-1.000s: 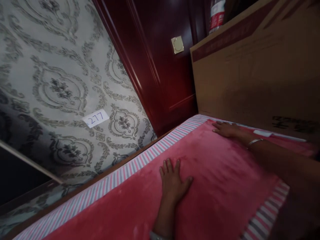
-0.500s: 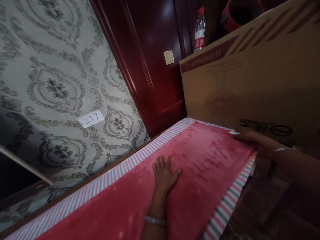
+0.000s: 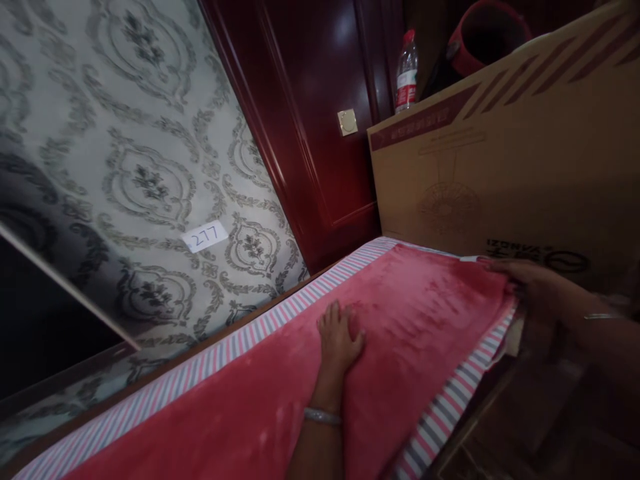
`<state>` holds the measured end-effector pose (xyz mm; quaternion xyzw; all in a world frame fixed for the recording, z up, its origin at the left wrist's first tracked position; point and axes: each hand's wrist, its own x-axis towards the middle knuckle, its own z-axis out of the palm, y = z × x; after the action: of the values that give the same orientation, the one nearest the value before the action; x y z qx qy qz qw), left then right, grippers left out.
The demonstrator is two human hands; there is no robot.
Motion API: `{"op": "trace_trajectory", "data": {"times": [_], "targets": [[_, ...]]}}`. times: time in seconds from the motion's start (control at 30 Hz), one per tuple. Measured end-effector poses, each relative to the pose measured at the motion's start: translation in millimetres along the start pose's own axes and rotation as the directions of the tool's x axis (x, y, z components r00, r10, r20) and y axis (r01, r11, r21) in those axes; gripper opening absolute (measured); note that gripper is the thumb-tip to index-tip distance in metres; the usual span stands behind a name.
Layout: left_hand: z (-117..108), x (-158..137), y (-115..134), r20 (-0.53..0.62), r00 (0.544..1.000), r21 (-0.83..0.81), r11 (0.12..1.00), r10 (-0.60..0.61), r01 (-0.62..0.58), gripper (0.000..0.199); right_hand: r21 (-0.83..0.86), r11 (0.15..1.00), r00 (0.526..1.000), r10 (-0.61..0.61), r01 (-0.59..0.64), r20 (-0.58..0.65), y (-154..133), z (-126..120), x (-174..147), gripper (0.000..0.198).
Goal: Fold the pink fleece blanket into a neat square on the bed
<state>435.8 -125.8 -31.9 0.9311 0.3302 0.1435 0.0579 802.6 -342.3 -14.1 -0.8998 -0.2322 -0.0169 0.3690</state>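
Two hands at work on a red cloth [image 3: 400, 333] with a striped border [image 3: 240, 337]. The cloth lies spread across the lower middle of the view, running from the bottom edge up to a far corner beside the box [image 3: 540, 153]. Stripes of pink, grey and white follow both of its long sides.

The left hand [image 3: 341, 340] rests palm down on the cloth, fingers slightly bent and thumb held apart, its grip loose. A pale bracelet [image 3: 323, 416] circles the wrist. The right hand [image 3: 520, 273] touches the end of the cloth at the right, near the foot of the box, where the fabric is rumpled. This hand is in shadow and its fingers are partly hidden; whether they clasp the fabric cannot be told. A thin bangle [image 3: 603, 316] encircles that forearm.

The box, of brown cardboard, bears dark red bands, a faint line drawing and black lettering turned upside down. A clear bottle [image 3: 407, 73] with a red cap and a red and white label stands upright behind its upper left corner; a round red vessel [image 3: 460, 53] shows to the right of the bottle. A glossy dark red panel [image 3: 320, 133] carries a small square plate [image 3: 347, 122]. On the patterned wallpaper [image 3: 150, 180], a paper slip [image 3: 205, 236] reads 277.
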Motion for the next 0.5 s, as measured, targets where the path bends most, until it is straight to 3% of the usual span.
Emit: {"op": "trace_trajectory", "data": {"times": [0.07, 0.13, 0.17, 0.27, 0.3, 0.33, 0.4, 0.5], "targets": [[1, -2, 1, -0.017, 0.996, -0.095, 0.992, 0.085, -0.087, 0.057, 0.017, 0.999, 0.998, 0.034, -0.035, 0.059, -24, 0, -10, 0.048], [3, -1, 2, -0.006, 0.997, -0.335, 0.939, 0.083, -0.080, 0.042, 0.028, 1.000, 0.997, -0.002, 0.000, 0.078, -58, 1, -20, 0.046], [3, 0, 2, 0.000, 1.000, -0.509, 0.860, 0.030, -0.026, 0.034, 0.035, 0.998, 0.996, -0.048, 0.045, 0.079, -78, 2, -26, 0.046], [0, 6, -4, 0.058, 0.978, -0.869, 0.473, -0.200, 0.149, 0.022, 0.057, 0.963, 0.959, -0.267, 0.263, 0.096, -140, 11, -60, 0.044], [-4, 7, -8, 0.080, 0.964, -0.908, 0.380, -0.252, 0.175, 0.027, 0.062, 0.930, 0.924, -0.366, 0.361, 0.110, -158, 16, -78, 0.044], [-8, 7, -12, 0.096, 0.954, -0.923, 0.335, -0.282, 0.192, 0.036, 0.042, 0.851, 0.842, -0.525, 0.524, 0.123, -172, 22, -100, 0.046], [-17, 3, -24, 0.162, 0.934, -0.947, 0.218, -0.318, 0.238, 0.051, 0.083, 0.742, 0.726, -0.669, 0.665, 0.161, -189, 35, -151, 0.046], [-28, -13, -38, 0.279, 0.893, -0.960, -0.116, -0.352, 0.254, 0.056, 0.152, 0.564, 0.532, -0.821, 0.812, 0.209, -183, 62, -227, 0.043]]}}
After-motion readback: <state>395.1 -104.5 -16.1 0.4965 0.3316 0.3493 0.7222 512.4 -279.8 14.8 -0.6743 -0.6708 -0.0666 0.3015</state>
